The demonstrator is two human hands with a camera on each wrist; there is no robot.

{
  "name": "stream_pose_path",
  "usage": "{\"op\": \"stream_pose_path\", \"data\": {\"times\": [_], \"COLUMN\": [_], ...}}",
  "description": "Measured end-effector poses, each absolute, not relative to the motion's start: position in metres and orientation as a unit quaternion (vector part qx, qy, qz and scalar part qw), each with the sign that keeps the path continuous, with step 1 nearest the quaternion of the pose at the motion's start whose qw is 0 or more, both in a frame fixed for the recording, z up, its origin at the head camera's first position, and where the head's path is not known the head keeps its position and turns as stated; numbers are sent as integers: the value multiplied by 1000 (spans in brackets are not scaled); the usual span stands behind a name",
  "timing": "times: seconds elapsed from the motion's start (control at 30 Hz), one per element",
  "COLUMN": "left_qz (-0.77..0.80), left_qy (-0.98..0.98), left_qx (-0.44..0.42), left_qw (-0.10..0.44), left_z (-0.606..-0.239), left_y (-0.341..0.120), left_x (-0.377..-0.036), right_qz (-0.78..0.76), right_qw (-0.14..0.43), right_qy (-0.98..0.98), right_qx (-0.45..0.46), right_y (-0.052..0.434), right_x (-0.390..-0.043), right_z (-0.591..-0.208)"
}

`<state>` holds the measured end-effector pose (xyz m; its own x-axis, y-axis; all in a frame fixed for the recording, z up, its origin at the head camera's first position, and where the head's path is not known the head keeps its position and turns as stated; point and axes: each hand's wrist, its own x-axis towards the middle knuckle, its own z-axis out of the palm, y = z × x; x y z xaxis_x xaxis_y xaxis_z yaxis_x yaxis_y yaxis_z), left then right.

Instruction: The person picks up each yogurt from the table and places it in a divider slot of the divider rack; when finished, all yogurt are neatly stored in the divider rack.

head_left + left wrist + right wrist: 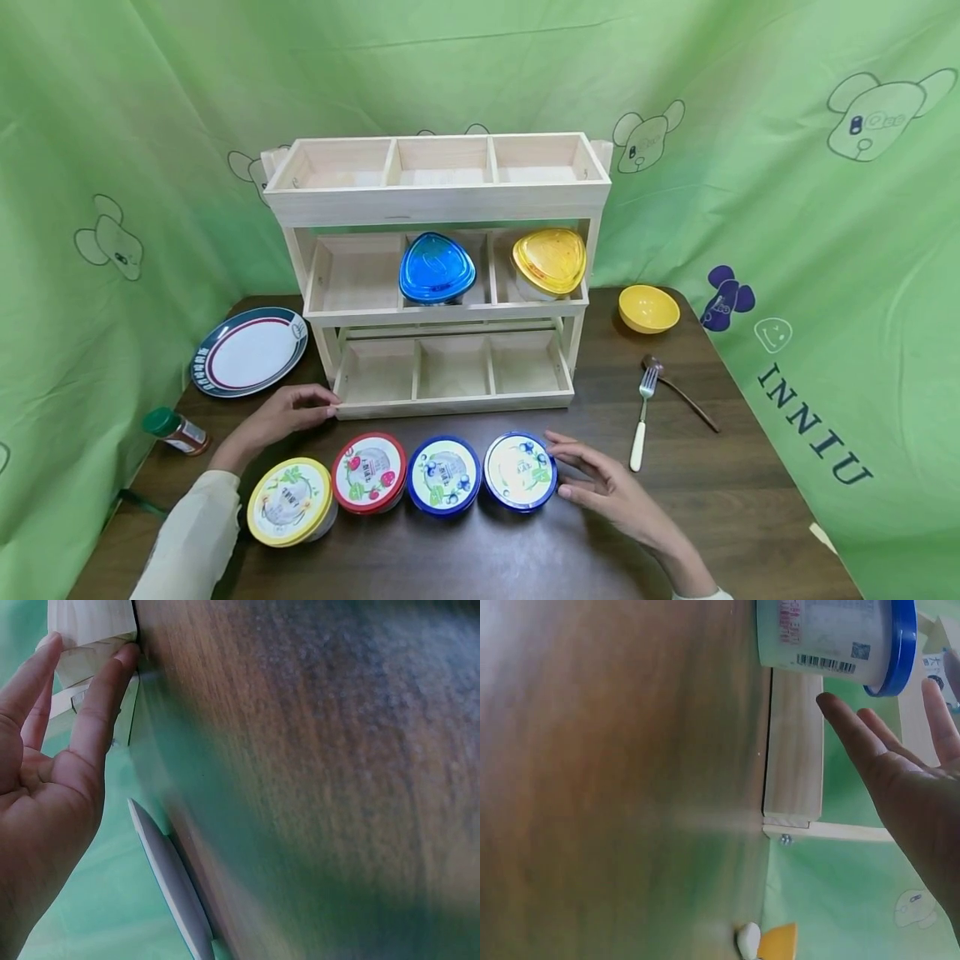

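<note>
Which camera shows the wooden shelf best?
The head view: it shows all three tiers of the wooden shelf and their compartments. The left wrist view shows only an end of it by the left hand; the right wrist view shows parts of it beyond a blue-lidded tub.

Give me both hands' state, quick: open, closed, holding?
Left hand: open, touching the wooden shelf near its bottom.
Right hand: open, beside the rightmost blue-lidded tub, holding nothing.

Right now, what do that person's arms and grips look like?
The left sleeve is plain whitish cloth, ending near the wrist. Only a pale edge of the right sleeve shows. The left grip and right grip are bare.
</note>
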<state>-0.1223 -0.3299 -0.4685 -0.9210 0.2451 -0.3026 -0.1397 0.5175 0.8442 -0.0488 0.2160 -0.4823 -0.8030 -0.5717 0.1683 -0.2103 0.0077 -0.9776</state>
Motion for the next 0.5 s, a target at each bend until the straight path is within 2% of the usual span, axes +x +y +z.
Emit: {"op": "stream_pose_path", "data": {"times": [0.2, 0.5], "left_qz": [484, 479], "left_qy": [853, 857], "left_qx": [29, 30], "left_qw": [194, 189], "left_z": [-467, -466], "left_y": [-328, -327], "left_x": [-122, -120], "right_qz": [-650, -653], "right_qw": [166, 166], "right_qy": [690, 686], "right_qx": [-272, -275], "right_y": [211, 205], "right_x": [-45, -45], "right_z": [-487, -491]}}
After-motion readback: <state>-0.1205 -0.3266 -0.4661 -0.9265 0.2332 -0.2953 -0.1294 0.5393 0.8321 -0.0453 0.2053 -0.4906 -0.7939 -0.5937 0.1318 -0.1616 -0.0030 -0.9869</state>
